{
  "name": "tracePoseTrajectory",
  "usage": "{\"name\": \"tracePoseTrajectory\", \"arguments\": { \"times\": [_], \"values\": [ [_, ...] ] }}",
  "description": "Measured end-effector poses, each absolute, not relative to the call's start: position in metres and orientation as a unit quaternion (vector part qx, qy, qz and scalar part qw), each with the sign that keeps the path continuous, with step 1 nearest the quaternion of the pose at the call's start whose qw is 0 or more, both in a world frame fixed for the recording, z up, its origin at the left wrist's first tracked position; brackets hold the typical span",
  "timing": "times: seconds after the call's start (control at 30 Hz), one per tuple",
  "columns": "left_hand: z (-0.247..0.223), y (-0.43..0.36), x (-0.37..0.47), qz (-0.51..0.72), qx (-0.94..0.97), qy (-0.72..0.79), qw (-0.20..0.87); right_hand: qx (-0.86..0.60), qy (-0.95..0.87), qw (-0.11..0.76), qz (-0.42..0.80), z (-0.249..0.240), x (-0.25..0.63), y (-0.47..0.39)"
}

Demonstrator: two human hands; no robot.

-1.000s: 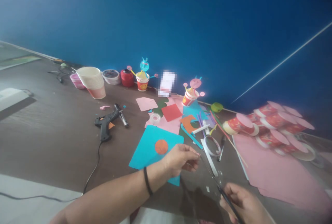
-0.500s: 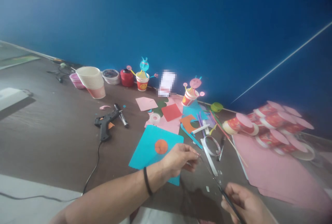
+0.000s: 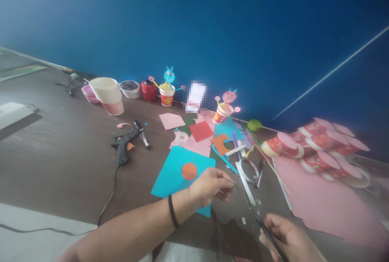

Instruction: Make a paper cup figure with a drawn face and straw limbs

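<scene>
My right hand (image 3: 287, 235) is closed around the black handles of a pair of scissors (image 3: 263, 229) at the lower right. Their thin blades point up and left, with the tip at the fingers of my left hand (image 3: 212, 187). That hand is pinched together; whatever lies between its fingertips is too small to make out. Beneath my left wrist and hand is a turquoise paper sheet (image 3: 170, 177), partly covered by them. On the sheet lies an orange paper disc (image 3: 189, 171), just beyond my left hand.
A hot glue gun (image 3: 123, 146) and marker (image 3: 145, 138) lie left. Stacked paper cups (image 3: 107, 96) stand behind. Two cup figures (image 3: 167, 96) (image 3: 223, 113) are by the wall. Tape roll (image 3: 249, 171), paper scraps (image 3: 201, 131), pink sheets (image 3: 322, 197) and piled red cups (image 3: 319, 160) lie right.
</scene>
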State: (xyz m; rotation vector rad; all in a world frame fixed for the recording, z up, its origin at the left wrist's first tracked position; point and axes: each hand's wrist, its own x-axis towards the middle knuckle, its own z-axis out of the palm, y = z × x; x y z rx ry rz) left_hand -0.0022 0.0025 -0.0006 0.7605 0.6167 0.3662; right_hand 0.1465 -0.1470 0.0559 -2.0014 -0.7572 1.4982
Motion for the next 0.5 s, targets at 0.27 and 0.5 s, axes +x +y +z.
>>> {"name": "tracePoseTrajectory", "arguments": {
  "times": [0.27, 0.5],
  "values": [
    [-0.002, 0.002, -0.001, 0.187, 0.364, 0.290, 0.865, -0.757, -0.330, 0.237, 0.512, 0.039, 0.158, -0.154],
    [0.000, 0.002, -0.002, 0.198, 0.357, 0.291, 0.865, -0.759, -0.314, 0.247, 0.515, 0.037, 0.155, -0.154]
  ]
}}
